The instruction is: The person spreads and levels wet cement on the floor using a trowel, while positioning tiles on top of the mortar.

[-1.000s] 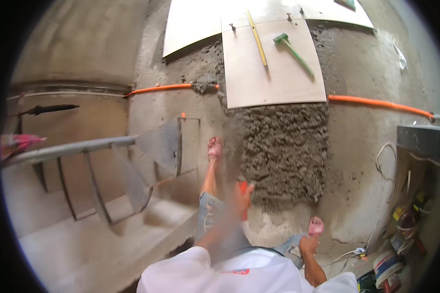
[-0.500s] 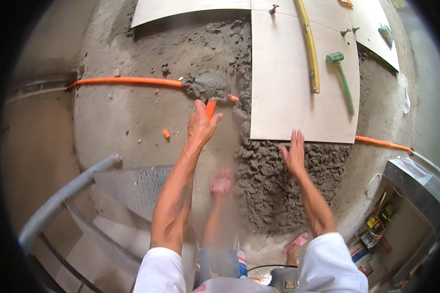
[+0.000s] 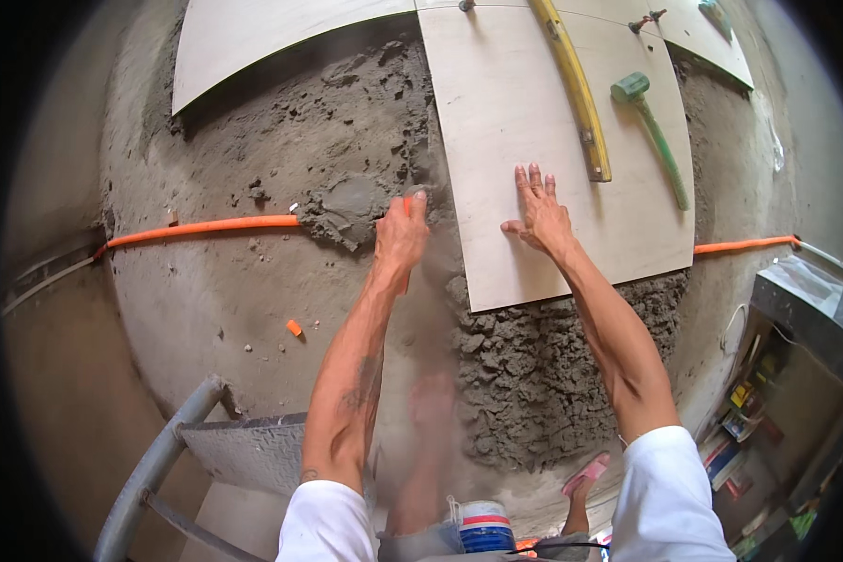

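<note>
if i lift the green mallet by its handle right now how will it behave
The mallet should feel head-heavy, since its thick head sits at one end of a slim handle. That handle looks rigid, so it probably won't flop. Lying on the tile, it may swivel if nudged, being so lopsided.

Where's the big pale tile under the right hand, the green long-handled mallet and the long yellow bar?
Big pale tile (image 3: 501, 126): head view, bare surface.
Green long-handled mallet (image 3: 662, 150): head view, on its handle.
Long yellow bar (image 3: 576, 89): head view, near its middle.
</note>
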`<state>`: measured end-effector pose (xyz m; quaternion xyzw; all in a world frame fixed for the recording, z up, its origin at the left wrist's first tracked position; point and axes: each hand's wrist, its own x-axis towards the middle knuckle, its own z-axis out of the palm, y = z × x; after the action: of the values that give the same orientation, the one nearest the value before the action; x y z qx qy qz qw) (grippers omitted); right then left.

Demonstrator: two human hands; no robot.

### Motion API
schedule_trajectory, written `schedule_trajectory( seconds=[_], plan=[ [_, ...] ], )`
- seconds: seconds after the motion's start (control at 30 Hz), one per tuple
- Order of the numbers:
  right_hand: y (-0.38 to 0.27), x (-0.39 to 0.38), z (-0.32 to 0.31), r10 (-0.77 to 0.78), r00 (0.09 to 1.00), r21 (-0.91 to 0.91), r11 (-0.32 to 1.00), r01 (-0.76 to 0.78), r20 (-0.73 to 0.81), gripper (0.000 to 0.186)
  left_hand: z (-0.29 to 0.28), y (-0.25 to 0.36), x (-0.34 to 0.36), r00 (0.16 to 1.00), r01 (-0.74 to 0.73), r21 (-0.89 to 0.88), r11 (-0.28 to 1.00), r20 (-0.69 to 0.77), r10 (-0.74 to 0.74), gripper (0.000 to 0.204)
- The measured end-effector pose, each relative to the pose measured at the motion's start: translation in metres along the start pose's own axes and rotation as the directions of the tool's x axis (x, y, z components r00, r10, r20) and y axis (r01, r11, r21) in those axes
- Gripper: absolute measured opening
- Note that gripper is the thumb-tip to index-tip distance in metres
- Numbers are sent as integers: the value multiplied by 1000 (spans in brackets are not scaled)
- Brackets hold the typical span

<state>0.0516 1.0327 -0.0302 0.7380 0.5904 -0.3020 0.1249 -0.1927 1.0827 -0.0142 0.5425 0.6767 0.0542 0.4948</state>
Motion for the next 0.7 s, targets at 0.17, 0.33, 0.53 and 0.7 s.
schedule_trajectory(
  seconds=[0.17,0.33,0.53,0.7],
  plan=[
    [6,1,6,7,999,19,1000,-6,-43,113,18,0,17,999,31,28,999,11,-32,57],
    [7,-2,1,30,999,53,998,-28,-29,112,6,1,39,997,69,138,988,24,-73,53],
    [6,-3,-4,20,998,50,999,-17,-57,109,-36,-18,42,998,-15,288,957,-52,31,56],
    [2,-2,-1,51,999,-6,999,-51,-7,107,-52,2,41,994,-34,234,972,-93,57,58]
  ],
)
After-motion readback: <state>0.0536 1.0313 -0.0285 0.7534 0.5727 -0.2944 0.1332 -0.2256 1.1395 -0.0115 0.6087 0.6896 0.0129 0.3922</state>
